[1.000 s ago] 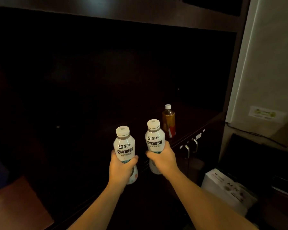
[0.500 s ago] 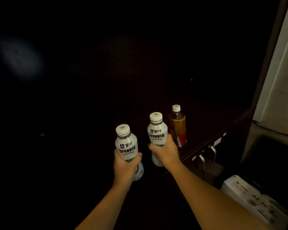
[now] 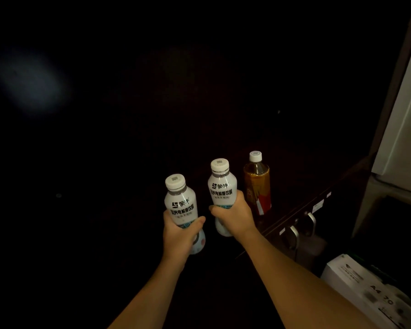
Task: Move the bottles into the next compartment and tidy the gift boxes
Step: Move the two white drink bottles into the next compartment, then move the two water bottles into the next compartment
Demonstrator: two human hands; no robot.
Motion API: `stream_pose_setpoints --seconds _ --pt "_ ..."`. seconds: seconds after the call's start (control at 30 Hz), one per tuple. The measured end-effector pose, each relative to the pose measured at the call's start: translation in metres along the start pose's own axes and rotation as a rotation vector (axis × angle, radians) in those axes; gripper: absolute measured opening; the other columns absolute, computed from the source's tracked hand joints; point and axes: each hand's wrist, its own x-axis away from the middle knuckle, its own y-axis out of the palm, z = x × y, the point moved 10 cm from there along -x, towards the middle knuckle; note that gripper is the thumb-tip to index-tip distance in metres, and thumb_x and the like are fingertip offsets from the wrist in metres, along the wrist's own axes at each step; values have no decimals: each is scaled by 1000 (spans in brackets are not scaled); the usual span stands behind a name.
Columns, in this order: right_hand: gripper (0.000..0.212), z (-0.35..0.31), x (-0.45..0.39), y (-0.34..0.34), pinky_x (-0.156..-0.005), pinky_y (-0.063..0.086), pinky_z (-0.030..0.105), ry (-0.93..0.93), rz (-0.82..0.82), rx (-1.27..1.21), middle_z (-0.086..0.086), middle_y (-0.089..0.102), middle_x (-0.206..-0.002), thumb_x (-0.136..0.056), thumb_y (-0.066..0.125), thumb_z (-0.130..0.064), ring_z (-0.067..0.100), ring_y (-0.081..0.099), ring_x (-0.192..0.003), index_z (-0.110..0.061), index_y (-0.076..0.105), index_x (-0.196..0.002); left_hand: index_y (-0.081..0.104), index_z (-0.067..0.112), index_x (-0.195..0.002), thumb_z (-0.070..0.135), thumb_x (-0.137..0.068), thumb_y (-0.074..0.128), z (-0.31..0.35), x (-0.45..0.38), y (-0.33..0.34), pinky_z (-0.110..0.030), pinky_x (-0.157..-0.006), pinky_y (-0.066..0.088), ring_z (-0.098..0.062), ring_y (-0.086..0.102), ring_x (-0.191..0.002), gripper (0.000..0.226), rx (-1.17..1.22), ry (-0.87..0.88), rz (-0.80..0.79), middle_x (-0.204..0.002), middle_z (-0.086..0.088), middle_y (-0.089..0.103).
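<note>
Left hand (image 3: 179,236) wrapped around the lower half of a white bottle (image 3: 182,205), fingers pressed shut on it, thumb crossing the front; base of that bottle poking out below the palm. Right hand (image 3: 233,218) likewise closed around the waist of a second white bottle (image 3: 221,186), cap up, nearly upright. Both held in the air, side by side, close but apart, in front of a very dark shelf (image 3: 294,176). Just right of the right-hand bottle, an amber tea bottle (image 3: 258,184) standing upright on the shelf, near the knuckles. Further right, the shelf's front edge, metal handles (image 3: 304,224) below it, and a white carton (image 3: 356,283) on the floor. No gift boxes to be seen; compartment walls lost in the dark.

Likely trouble from here:
- Knocking over the amber bottle: right knuckles already near it, so any sideways swing could tip it off the front edge toward the handles and carton
- Clinking the two white bottles together if brought down at once, given the small gap between them
- Misjudging the shelf surface or a divider in this gloom: setting a base half on the edge, or striking an unseen partition
- Slipping on the left, probably: grip low on a smooth, rounded body, top-heavy above the fist
</note>
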Motion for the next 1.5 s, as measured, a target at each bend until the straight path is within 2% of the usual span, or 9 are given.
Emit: stream_pose_setpoints --seconds 0.2,0.37,0.43,0.53,0.67,0.83,1.13,1.33,1.5 --pt "60 3 19 -11 -72 56 28 26 -16 52 1 68 -104 -63 88 -25 15 68 -93 -20 55 -113 33 24 -138 19 -61 87 0 10 -8 -24 -79 49 -7 57 -103 94 -27 -60 -108 -124 5 55" --pt "84 -2 62 -30 -95 46 35 102 89 221 12 49 -141 -80 74 -35 27 53 -124 -8 32 -148 28 20 -145 39 -76 75 5 37 -43 -31 -93 43 -20 46 -125 85 -229 -99 -63 -142 -4 43" --pt "70 -15 84 -31 -88 47 33 104 112 282 13 55 -134 -84 68 -36 26 57 -114 -6 42 -142 36 22 -141 47 -82 66 15 51 -61 -30 -91 43 -18 48 -121 71 -350 -85 -56 -139 -2 45" --pt "21 -46 123 -21 -66 49 36 51 135 334 8 67 -94 -85 62 -33 24 63 -83 -14 66 -93 56 22 -122 49 -89 53 39 77 -88 -22 -81 42 -10 56 -102 42 -535 49 -90 -120 1 58" --pt "25 -86 181 17 -63 47 34 -2 101 434 9 68 -84 -89 59 -33 22 61 -75 -10 70 -90 66 23 -99 39 -94 49 74 122 -142 -21 -66 45 -3 56 -74 23 -641 216 -93 -91 8 62" --pt "28 -124 262 102 -55 44 32 -39 -31 489 4 63 -61 -90 57 -33 20 59 -60 -14 67 -72 65 25 -96 36 -95 47 84 175 -255 -22 -57 42 -6 58 -71 21 -649 219 -116 -93 9 63" --pt "22 -179 411 292 -53 43 30 -214 -233 441 -2 63 -59 -84 58 -34 18 59 -58 -19 67 -70 58 16 -73 32 -92 49 93 272 -536 -33 -61 36 -24 58 -73 26 -857 134 225 -75 -2 63" --pt "20 -198 475 401 -60 43 29 -283 -383 466 -3 67 -75 -83 59 -37 20 59 -73 -22 70 -78 65 14 -84 31 -93 48 88 332 -689 -35 -67 43 -21 58 -77 25 -945 -41 419 -83 -1 66" --pt "19 -206 502 477 -69 43 29 -325 -496 461 -1 71 -87 -82 61 -37 19 59 -81 -22 72 -84 63 19 -83 34 -92 46 82 361 -774 -28 -54 37 -10 55 -70 24 -930 -146 581 -80 4 63"
